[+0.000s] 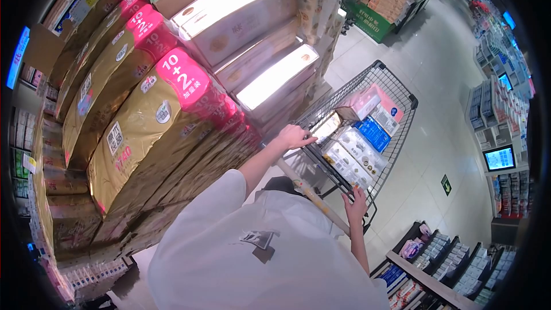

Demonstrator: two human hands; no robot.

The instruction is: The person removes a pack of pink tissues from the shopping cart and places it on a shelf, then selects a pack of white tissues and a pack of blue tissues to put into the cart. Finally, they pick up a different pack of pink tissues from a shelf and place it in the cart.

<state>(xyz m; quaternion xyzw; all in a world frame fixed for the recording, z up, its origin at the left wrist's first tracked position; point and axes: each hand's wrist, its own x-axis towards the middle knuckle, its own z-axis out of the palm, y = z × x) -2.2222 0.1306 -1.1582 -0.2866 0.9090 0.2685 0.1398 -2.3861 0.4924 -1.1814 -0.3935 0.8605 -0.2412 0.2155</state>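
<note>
A wire shopping cart [405, 132] stands in front of me. In it lie a blue pack [373, 133], a pink pack [360, 103] and white packs [359, 152]. My left hand [295, 137] is at the cart's near left corner, its fingers reaching over the rim beside the white packs. At the near right corner is my right hand [355, 204], with its fingers apart and raised by the basket's edge; nothing shows in it. The cart's handle bar [310, 191] runs between my forearms, nearer to my body.
Tall stacks of gold packs [143, 132] and white packs [247, 17] rise close on the left. A green display base [370, 21] stands ahead. Shelves with a screen [499, 158] line the right, and a low shelf [439, 281] is at the lower right.
</note>
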